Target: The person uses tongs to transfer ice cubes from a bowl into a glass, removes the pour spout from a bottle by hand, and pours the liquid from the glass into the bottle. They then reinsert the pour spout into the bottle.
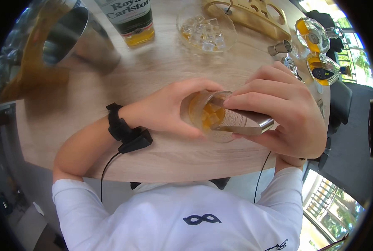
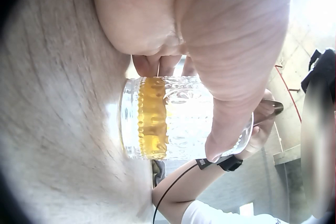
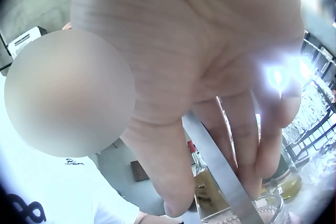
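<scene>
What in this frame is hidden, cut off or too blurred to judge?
- Glass base, head view: both hands cover it.
- Metal tool tip, head view: sunk among ice in the glass.
- Bottle top, head view: cut by the frame edge.
- Right hand, right wrist view: fills the frame and overexposed, grip unclear.

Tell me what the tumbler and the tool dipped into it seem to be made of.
The tumbler looks like clear cut glass: embossed, transparent walls show amber liquid. The flat tool held by the right hand seems polished metal, silvery and reflective, with a stamped emblem. The left hand steadies the tumbler.
</scene>
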The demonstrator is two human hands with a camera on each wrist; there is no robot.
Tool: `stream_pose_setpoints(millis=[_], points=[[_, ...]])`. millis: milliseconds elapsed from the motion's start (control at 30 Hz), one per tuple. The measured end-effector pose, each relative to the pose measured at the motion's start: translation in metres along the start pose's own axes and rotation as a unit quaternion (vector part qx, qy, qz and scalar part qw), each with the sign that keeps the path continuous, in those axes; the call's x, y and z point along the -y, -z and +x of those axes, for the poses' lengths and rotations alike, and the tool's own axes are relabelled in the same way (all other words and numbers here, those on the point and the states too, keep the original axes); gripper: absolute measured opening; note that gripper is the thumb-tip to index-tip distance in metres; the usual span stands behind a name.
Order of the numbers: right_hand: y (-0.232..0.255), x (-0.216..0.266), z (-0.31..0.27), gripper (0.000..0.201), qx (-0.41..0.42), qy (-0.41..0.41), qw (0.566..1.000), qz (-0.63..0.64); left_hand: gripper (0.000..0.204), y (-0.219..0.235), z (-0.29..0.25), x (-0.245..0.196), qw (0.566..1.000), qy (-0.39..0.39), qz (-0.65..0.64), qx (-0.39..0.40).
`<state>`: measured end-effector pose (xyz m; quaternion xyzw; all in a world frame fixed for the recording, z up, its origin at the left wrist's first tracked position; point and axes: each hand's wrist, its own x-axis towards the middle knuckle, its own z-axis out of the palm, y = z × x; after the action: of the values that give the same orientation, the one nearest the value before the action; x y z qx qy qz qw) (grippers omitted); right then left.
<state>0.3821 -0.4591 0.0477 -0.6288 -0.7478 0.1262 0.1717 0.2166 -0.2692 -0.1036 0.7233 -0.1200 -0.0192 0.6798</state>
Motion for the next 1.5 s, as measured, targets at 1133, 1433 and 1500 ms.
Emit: stream_pose_setpoints(millis=[1133, 1433, 1500], points=[[-0.021, 0.017, 0.002, 0.044, -0.041, -0.018, 0.995, -0.091, 0.084, -0.002, 0.001, 0.004, 1.0, -0.017, 0.011, -0.008], [-0.01, 0.007, 0.001, 0.048, -0.064, 0.039, 0.996, -0.056, 0.085, -0.002, 0.001, 0.004, 0.999, -0.027, 0.016, -0.008], [-0.001, 0.006, -0.002, 0.052, -0.067, 0.054, 0.995, -0.048, 0.085, -0.002, 0.002, 0.004, 0.999, -0.029, 0.019, -0.008]])
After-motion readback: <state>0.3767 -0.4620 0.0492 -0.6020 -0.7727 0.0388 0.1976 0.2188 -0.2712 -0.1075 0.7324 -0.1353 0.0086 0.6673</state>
